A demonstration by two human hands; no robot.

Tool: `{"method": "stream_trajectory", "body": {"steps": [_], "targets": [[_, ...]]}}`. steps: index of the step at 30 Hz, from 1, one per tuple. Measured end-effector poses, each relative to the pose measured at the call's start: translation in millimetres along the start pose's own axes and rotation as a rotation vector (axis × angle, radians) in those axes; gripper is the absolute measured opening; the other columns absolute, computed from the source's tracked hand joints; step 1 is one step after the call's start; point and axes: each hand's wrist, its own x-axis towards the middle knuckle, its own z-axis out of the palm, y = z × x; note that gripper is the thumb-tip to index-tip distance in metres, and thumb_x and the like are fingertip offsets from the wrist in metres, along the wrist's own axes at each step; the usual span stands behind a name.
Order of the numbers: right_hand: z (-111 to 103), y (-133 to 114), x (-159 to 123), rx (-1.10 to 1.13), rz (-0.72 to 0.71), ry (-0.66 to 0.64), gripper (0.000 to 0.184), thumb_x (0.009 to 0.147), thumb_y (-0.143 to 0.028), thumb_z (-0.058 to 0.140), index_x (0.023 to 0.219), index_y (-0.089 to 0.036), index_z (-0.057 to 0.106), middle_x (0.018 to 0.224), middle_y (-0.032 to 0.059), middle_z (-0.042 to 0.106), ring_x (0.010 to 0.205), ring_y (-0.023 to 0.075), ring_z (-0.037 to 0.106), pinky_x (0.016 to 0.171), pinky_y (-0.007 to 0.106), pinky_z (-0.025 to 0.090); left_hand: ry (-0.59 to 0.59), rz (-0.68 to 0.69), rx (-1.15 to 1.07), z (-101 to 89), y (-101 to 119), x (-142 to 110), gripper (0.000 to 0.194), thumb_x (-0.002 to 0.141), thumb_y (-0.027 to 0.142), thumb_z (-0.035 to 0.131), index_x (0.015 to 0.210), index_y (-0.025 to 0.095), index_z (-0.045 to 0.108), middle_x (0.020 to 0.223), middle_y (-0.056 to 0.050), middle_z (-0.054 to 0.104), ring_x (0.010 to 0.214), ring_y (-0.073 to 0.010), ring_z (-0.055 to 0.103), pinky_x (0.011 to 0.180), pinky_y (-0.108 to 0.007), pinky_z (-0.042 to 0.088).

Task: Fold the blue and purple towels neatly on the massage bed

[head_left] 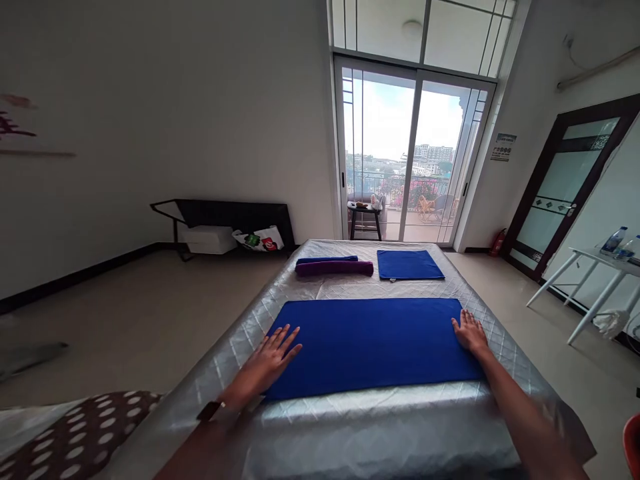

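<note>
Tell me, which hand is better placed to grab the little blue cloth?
Probably the right hand: it's at the right end of the big blue cloth, closer to the little blue cloth. The left hand is at the other end, nearer the purple roll.

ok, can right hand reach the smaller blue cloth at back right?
Probably yes, with a forward stretch: the right hand is empty at the right edge of the large blue cloth, and only its corner and the silver cover lie between there and the smaller blue cloth.

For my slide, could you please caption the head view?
Left hand and right hand at opposite ends of a large, flat blue cloth.
</note>
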Motion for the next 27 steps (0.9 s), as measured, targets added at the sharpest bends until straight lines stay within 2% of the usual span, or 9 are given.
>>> {"method": "stream_trajectory", "body": {"steps": [3,6,9,14,17,19,21,24,27], "targets": [[-11,-4,-4,-0.045,0.003,0.005,0.067,0.1,-0.038,0.019,0.157,-0.003,0.02,0.164,0.0134,0.022,0.152,0.0205,0.016,0.124,0.04,0.01,0.011,0.015,0.015,5.5,3,-29,0.062,0.099,0.053,0.029,0.154,0.026,0.031,0.163,-0.007,0.028,0.151,-0.0258,0.025,0.121,-0.048,0.022],[-26,-29,-14,-0.121,-0.02,0.077,0.063,0.097,-0.026,0.023,0.155,-0.001,0.027,0.162,0.0168,0.025,0.152,0.0233,0.017,0.123,0.046,0.008,-0.001,0.006,-0.006,-0.2,9,-36,0.062,0.099,0.053,0.029,0.154,0.026,0.031,0.163,-0.007,0.028,0.151,-0.0256,0.024,0.121,-0.047,0.02],[-29,-87,-42,-0.091,-0.201,0.126,0.061,0.097,-0.022,0.024,0.154,0.0,0.029,0.161,0.0178,0.026,0.153,0.024,0.016,0.123,0.046,0.009,-0.005,-0.02,-0.043,-7.2,14,-33,0.062,0.098,0.054,0.031,0.154,0.026,0.031,0.163,-0.007,0.028,0.151,-0.0259,0.024,0.121,-0.048,0.02],[7,-213,-114,0.147,-0.664,-0.047,0.071,0.101,-0.051,0.018,0.158,-0.008,0.021,0.164,0.0111,0.019,0.153,0.0206,0.015,0.124,0.04,0.012,-0.015,-0.039,-0.08,-11.5,18,-32,0.062,0.098,0.055,0.029,0.154,0.028,0.029,0.163,-0.007,0.027,0.151,-0.0251,0.023,0.121,-0.048,0.02],[27,-247,-142,0.225,-0.778,-0.125,0.077,0.099,-0.059,0.017,0.158,-0.009,0.018,0.165,0.0102,0.014,0.153,0.0216,0.011,0.124,0.042,0.009,-0.023,-0.049,-0.077,-12.5,18,-33,0.063,0.098,0.056,0.028,0.154,0.028,0.028,0.163,-0.007,0.027,0.151,-0.0241,0.023,0.121,-0.047,0.02],[30,-239,-144,0.229,-0.773,-0.153,0.079,0.099,-0.061,0.018,0.159,-0.01,0.017,0.165,0.0099,0.013,0.153,0.0222,0.009,0.124,0.044,0.007,-0.025,-0.049,-0.067,-11.3,16,-33,0.063,0.098,0.056,0.026,0.154,0.028,0.029,0.164,-0.006,0.026,0.151,-0.0234,0.023,0.121,-0.047,0.02],[28,-208,-135,0.2,-0.716,-0.162,0.079,0.098,-0.061,0.019,0.159,-0.011,0.016,0.165,0.0095,0.013,0.153,0.0216,0.009,0.124,0.043,0.005,-0.011,-0.046,-0.059,-7.7,14,-33,0.062,0.098,0.055,0.026,0.154,0.028,0.031,0.164,-0.006,0.027,0.151,-0.0236,0.024,0.121,-0.047,0.02],[16,-130,-110,0.119,-0.534,-0.13,0.078,0.099,-0.06,0.017,0.159,-0.01,0.015,0.165,0.0083,0.014,0.153,0.02,0.009,0.124,0.041,0.004,0.022,-0.025,-0.046,-1.5,10,-33,0.061,0.098,0.053,0.03,0.153,0.027,0.034,0.163,-0.007,0.029,0.15,-0.0252,0.025,0.121,-0.048,0.021],[3,-45,-85,0.022,-0.264,-0.07,0.076,0.099,-0.055,0.017,0.158,-0.007,0.015,0.165,0.0085,0.014,0.153,0.0198,0.009,0.124,0.041,0.005,0.018,0.016,-0.033,-0.7,7,-34,0.061,0.098,0.05,0.03,0.153,0.026,0.033,0.162,-0.007,0.03,0.151,-0.0255,0.025,0.12,-0.049,0.021]]}}
